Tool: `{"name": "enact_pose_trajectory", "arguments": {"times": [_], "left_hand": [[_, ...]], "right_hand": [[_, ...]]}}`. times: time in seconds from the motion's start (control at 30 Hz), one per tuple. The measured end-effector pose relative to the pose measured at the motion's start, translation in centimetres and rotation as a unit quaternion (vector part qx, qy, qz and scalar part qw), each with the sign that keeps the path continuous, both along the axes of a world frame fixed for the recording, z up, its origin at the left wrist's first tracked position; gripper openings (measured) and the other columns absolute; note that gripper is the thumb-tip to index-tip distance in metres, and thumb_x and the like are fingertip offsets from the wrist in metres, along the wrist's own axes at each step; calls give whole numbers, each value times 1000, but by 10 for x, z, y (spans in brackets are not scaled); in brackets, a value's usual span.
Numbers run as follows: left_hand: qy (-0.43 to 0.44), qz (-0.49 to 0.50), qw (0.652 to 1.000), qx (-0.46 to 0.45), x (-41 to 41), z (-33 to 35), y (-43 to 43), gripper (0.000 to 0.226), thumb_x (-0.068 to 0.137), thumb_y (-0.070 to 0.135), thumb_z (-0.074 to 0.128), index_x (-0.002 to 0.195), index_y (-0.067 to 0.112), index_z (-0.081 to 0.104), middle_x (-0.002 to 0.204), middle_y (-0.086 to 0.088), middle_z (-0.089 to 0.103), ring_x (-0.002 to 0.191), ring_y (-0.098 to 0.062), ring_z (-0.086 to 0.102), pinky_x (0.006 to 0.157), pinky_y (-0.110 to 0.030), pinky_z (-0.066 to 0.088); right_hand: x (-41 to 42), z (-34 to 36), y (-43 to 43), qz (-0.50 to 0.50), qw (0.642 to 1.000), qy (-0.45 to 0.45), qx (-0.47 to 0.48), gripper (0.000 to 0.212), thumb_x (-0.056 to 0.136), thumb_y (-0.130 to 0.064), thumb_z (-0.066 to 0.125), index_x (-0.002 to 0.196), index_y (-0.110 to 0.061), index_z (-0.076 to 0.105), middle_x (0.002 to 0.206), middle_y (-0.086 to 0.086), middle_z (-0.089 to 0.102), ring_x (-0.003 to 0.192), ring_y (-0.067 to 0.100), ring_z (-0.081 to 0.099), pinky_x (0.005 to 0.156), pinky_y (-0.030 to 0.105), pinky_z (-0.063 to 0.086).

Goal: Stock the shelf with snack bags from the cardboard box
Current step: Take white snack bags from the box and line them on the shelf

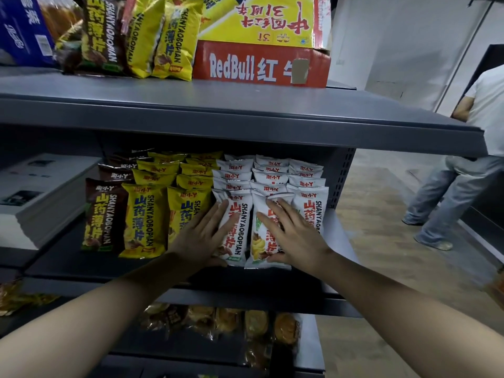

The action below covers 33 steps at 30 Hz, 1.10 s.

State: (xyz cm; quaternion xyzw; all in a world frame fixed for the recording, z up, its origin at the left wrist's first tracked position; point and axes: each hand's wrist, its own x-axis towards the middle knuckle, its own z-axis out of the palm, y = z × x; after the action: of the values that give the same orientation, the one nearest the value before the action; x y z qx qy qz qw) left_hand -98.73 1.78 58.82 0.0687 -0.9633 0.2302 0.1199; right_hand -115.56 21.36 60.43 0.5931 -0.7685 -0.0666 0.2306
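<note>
Both palms flat, nothing gripped: my left hand (203, 236) on white snack bag (236, 227), right hand (293, 236) on its neighbour (264, 248). Both sit at shelf lip (174, 271). Risk: uneven push tips front row off. Cardboard box unseen.

A: How is the light?
B: Dim and flat. The middle shelf (191, 271) sits in shadow under the upper shelf (245, 115); the wall (409, 50) at right is brightest.
A: Sharpness?
B: Centre is fairly crisp; print on the white snack bags (240, 227) reads. Edges bend outward, and the corners blur.
</note>
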Motion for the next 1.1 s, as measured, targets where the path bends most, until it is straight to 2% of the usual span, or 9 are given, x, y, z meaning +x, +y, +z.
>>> {"name": "enact_pose_trajectory", "arguments": {"times": [0.2,0.3,0.43,0.57,0.73,0.87,0.93,1.03,1.1], "left_hand": [[-10,34,999,6,-7,-8,-4,117,76,78,40,135,18,-41,150,-17,-30,141,-36,-20,118,-44,10],[-2,48,999,-7,-2,0,4,126,66,81,51,145,14,-21,155,-18,-4,144,-35,8,114,-44,27],[22,24,999,-7,4,9,9,132,45,81,67,150,18,18,151,-19,28,135,-37,37,104,-47,41],[27,17,999,-16,16,13,3,126,45,79,69,149,24,23,152,-20,24,137,-39,33,105,-53,39],[75,33,996,-25,49,7,-16,113,57,73,69,145,19,23,147,-25,35,131,-42,40,102,-59,38],[101,77,992,-5,72,4,-30,110,58,64,76,142,17,21,142,-29,39,127,-47,43,100,-60,39],[103,82,991,8,76,3,-35,107,64,62,74,142,19,15,142,-29,38,129,-48,40,102,-59,37],[48,123,991,26,70,-5,-41,105,84,63,51,139,24,-29,156,-20,-3,144,-40,2,115,-56,7],[32,154,987,33,64,-8,-43,106,86,63,45,131,27,-44,155,-14,-18,144,-36,-9,115,-55,-1]], "right_hand": [[7,4,-5,-43,999,-5,22,112,66,-69,69,152,-17,20,156,19,22,143,39,22,114,54,26],[12,6,-8,-62,997,-3,43,112,71,-69,65,153,-21,4,158,18,8,145,38,10,116,54,16],[21,14,-13,-86,995,-32,42,109,71,-74,60,152,-24,6,158,17,7,144,35,10,111,54,25],[33,22,-18,-99,994,-39,23,102,74,-72,57,151,-21,13,156,17,11,143,33,15,109,53,25],[55,25,-22,-37,999,10,-21,82,79,-57,65,142,-13,39,147,19,37,136,33,36,110,48,33],[66,21,-35,-3,1000,-13,21,85,87,-52,57,151,-14,17,158,18,11,146,33,11,118,50,12],[72,19,-43,-7,999,-5,32,90,88,-57,54,153,-16,7,160,18,2,147,34,4,118,52,8],[80,15,-57,-13,999,-2,49,95,87,-60,52,153,-18,-2,160,16,-9,147,36,-3,116,57,7],[84,12,-65,-16,998,1,57,93,88,-60,50,153,-21,-5,159,15,-14,147,37,-7,114,61,7]]}}
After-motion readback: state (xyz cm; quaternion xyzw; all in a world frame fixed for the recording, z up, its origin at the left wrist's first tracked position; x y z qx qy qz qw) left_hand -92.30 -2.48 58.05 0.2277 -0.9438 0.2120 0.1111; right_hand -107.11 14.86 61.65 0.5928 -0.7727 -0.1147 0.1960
